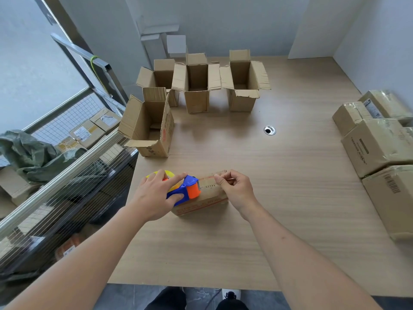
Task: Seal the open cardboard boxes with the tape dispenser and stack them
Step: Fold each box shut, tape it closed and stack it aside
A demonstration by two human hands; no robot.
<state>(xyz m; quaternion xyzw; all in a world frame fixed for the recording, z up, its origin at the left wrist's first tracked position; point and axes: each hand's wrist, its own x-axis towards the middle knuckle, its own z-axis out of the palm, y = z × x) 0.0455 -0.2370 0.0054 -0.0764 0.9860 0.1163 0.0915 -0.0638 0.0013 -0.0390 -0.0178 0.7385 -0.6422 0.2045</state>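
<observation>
A small closed cardboard box (pixel 207 199) lies on the wooden table (pixel 279 198) in front of me. My left hand (pixel 156 195) grips a blue and orange tape dispenser (pixel 186 191) with a yellow roll, resting on the box's top. My right hand (pixel 234 190) pinches the free end of the clear tape just right of the dispenser, above the box's top. Several open cardboard boxes stand further back: one at the left (pixel 148 124) and three in a row behind, the left (pixel 162 78), the middle (pixel 196 83) and the right (pixel 242 81).
Stacked sealed boxes (pixel 380 144) line the table's right edge. A round cable hole (pixel 269 130) sits in the tabletop. Left of the table stands a wire cage cart (pixel 67 175) with parcels and a green bag. White walls close the back.
</observation>
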